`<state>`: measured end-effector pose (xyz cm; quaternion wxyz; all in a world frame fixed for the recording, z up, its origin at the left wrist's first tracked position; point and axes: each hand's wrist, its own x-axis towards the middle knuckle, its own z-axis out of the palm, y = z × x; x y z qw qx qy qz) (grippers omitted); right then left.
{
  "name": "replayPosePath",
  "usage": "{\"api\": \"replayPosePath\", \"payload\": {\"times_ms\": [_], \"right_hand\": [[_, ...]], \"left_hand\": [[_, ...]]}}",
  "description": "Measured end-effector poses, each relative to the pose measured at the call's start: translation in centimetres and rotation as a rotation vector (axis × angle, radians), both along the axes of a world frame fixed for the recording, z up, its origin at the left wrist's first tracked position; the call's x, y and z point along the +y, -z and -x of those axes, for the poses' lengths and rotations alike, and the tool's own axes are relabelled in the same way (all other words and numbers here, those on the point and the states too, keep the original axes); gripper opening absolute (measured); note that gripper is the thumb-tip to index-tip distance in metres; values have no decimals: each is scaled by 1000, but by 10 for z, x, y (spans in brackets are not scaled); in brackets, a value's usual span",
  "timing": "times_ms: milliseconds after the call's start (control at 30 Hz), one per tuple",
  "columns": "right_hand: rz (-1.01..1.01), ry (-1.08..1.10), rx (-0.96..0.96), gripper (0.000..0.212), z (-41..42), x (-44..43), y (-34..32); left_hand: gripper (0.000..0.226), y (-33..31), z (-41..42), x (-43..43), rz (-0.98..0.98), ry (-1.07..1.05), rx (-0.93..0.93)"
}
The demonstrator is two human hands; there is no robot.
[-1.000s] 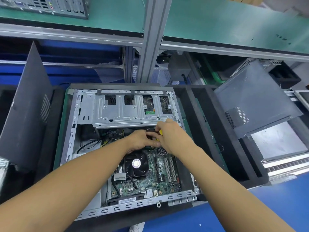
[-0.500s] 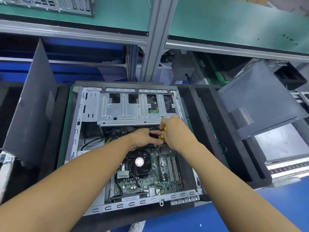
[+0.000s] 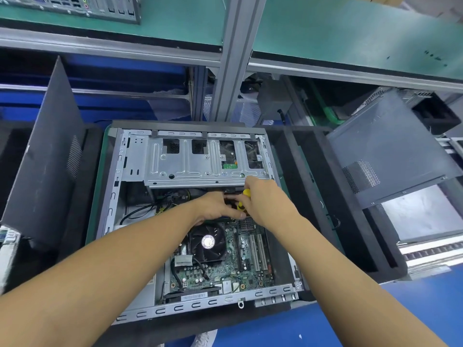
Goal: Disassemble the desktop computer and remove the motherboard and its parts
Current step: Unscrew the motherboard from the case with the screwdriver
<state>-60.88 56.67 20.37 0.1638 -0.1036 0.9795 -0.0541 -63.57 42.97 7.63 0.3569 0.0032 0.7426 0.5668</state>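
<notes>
**Both hands at the top of the board**

My right hand [image 3: 269, 201] gripped a yellow screwdriver [image 3: 246, 192], fingers curled round its handle, just below the drive cage [image 3: 195, 169]; my left hand [image 3: 215, 206] lay beside it, fingers bent toward the tool, though whether they held anything I could not tell; the motherboard [image 3: 225, 269] sat in the open case [image 3: 112, 196], its fan [image 3: 208, 242] just below my hands.
</notes>
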Motion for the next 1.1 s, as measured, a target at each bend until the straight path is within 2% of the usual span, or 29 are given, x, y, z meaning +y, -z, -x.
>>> {"api": "replayPosePath", "payload": {"times_ms": [67,133,200,267,367,433,500,733,900,967,1067,1100], "right_hand": [[96,1,-28,16,2,4,-1],[121,-13,-41,18,3,8,-2],[114,-21,-56,24,4,9,-1],[105,-13,-87,29,4,9,0],[198,45,-71,24,2,10,1],[169,84,-2,36,0,10,3],[53,93,59,43,0,9,5],[96,-19,8,19,4,8,3],[102,-79,-20,26,6,15,5],[130,-84,-39,27,4,16,5],[193,-55,-64,25,3,16,5],[220,-32,-54,24,3,16,4]], "left_hand": [[25,-3,-1,-1,-5,2,-31],[31,-3,-1,0,-22,-15,-70],[27,-3,-1,0,-27,-54,-85],[22,-4,-2,1,-13,-56,-53],[22,-3,-2,2,29,-29,-1],[20,-1,-1,2,45,-20,4],[21,-1,-1,3,34,-6,11],[19,-8,-3,0,16,-11,-14],[20,-12,-4,2,-1,-68,-73],[22,-10,-3,3,23,-87,-58],[10,-11,-5,4,62,-70,-25],[15,-10,-4,3,53,-60,-15]]}}
